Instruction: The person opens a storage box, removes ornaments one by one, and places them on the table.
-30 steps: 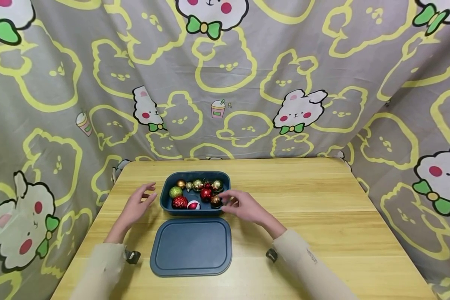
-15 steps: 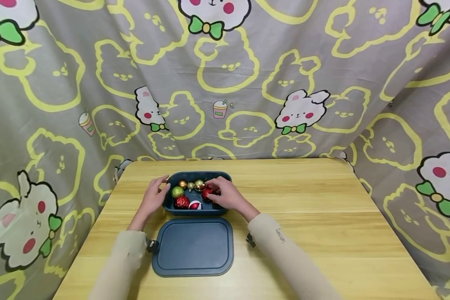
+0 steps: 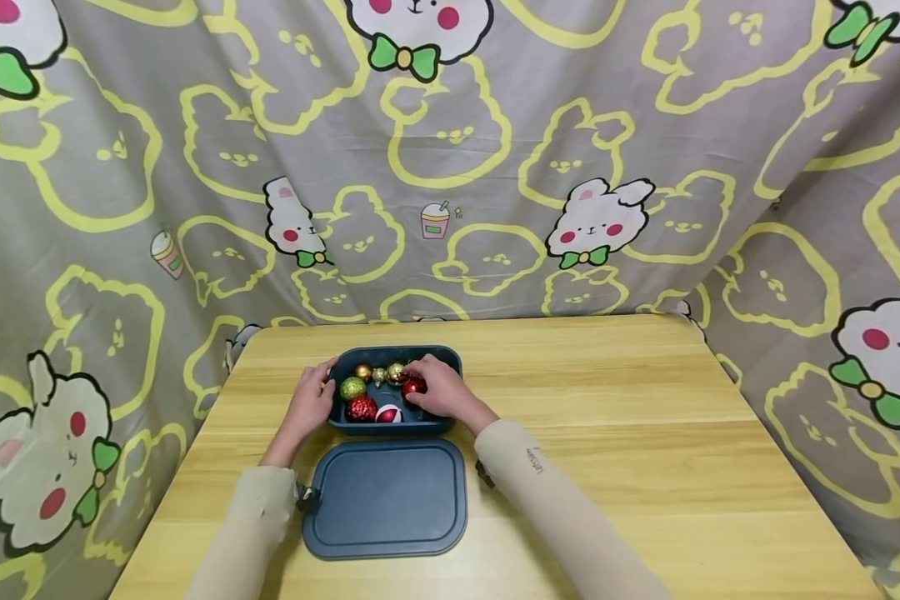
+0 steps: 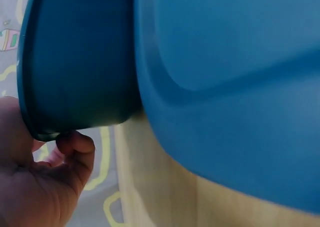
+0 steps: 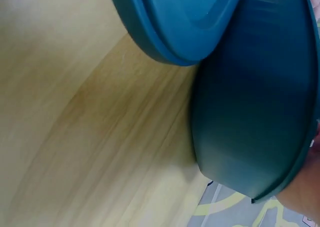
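Since the frame a second earlier, your right hand (image 3: 444,390) had moved in from the box's (image 3: 393,428) right rim to over its baubles, and your left hand (image 3: 311,400) had come up to its left end. The box sat on the bench (image 3: 607,417) between your hands, its lid (image 3: 385,497) flat just on your side of it. Your right fingers and thumb stood apart with the red bauble (image 3: 414,387) between them; whether they pressed it could not be told, as your palm hid what lay beneath. Your left fingers were bent against the rim, but whether they clamped it was unclear. The gold bauble (image 3: 396,374) lay just beside your right fingertips. Doing this well probably called for a steady left hand, a light pinch round the red bauble's widest part and a slow, straight lift, since a smooth ball could slip and knock its neighbours.
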Demonstrator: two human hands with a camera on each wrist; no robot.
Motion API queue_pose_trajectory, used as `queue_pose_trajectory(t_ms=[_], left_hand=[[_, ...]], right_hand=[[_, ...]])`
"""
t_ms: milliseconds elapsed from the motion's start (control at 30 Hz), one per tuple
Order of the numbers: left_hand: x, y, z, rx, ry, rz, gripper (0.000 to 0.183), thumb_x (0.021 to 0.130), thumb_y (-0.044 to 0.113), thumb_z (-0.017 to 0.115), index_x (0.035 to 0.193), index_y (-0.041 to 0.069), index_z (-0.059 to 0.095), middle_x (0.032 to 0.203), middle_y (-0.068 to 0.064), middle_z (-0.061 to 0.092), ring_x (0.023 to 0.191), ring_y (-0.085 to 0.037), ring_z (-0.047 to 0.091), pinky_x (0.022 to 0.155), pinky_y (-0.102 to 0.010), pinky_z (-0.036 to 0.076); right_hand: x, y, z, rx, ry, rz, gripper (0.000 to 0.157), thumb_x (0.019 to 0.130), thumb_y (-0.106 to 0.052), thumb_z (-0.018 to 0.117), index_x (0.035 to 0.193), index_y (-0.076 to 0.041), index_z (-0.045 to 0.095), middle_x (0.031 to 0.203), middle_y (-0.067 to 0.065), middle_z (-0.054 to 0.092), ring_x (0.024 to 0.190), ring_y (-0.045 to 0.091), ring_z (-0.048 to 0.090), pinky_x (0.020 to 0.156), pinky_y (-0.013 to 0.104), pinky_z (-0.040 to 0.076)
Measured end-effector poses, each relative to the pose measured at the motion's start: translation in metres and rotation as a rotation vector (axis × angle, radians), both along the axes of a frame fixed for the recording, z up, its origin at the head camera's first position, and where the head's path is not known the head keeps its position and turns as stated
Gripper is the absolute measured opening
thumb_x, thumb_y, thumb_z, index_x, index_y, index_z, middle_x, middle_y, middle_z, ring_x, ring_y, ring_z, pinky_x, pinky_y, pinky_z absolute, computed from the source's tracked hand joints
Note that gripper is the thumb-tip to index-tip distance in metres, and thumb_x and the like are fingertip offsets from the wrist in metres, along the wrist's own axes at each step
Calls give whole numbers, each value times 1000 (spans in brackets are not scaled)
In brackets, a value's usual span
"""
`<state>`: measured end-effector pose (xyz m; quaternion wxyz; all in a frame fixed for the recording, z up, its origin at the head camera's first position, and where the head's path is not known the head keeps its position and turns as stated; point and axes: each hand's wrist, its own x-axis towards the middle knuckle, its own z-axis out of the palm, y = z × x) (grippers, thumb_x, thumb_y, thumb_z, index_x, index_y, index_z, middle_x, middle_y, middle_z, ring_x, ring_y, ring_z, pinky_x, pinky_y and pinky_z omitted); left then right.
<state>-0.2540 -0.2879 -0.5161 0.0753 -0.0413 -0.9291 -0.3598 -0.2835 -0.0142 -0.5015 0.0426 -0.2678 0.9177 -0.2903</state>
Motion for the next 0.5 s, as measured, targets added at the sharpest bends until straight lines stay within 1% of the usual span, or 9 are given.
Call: queue_pose_trajectory(t_ms=[100,167,233,300,367,433,500], left_hand=[[1,0,-2,-9,23,-14,48,106,2,44,154,-2,43,116,-31,52,97,-41,53,87,-54,45],[1,0,-4,-8,28,-18,48,106,1,43,154,-3,42,125,-35,53,104,-44,55,93,-58,45],[1,-2,-5,4,26,-24,48,107,1,43,154,-3,42,130,-35,53,107,-44,55,95,-58,44],[0,-3,-6,26,12,-28,48,107,1,42,155,-1,41,124,-32,56,100,-40,57,90,-53,47],[0,-4,-6,57,-6,-35,47,108,2,41,155,0,41,108,-27,58,86,-31,56,79,-43,48],[-1,-5,-5,93,-27,-36,47,109,4,41,156,2,41,94,-19,54,73,-22,51,68,-35,44],[-2,-6,-5,123,-47,-32,47,109,6,41,156,4,41,88,-15,52,67,-16,47,63,-31,42]], right_hand=[[-1,-4,-3,52,1,-2,44,96,-25,75,138,-15,66,122,7,62,108,21,60,99,38,51],[-1,-6,-3,76,0,2,44,95,-25,76,137,-16,67,125,7,62,111,22,61,101,39,51],[0,-7,-3,93,3,5,44,94,-25,77,136,-17,68,126,8,62,113,24,61,101,40,51],[1,-8,-2,104,9,2,43,93,-24,78,135,-17,69,127,7,62,114,25,60,102,41,51],[1,-8,-1,116,12,-5,43,93,-25,78,134,-18,70,126,7,62,112,25,61,101,40,52],[1,-8,-1,130,18,-12,42,93,-25,79,133,-18,70,126,6,62,111,25,61,101,40,52],[1,-9,-1,141,19,-17,42,93,-26,78,133,-19,70,127,6,61,110,24,61,101,39,52]])
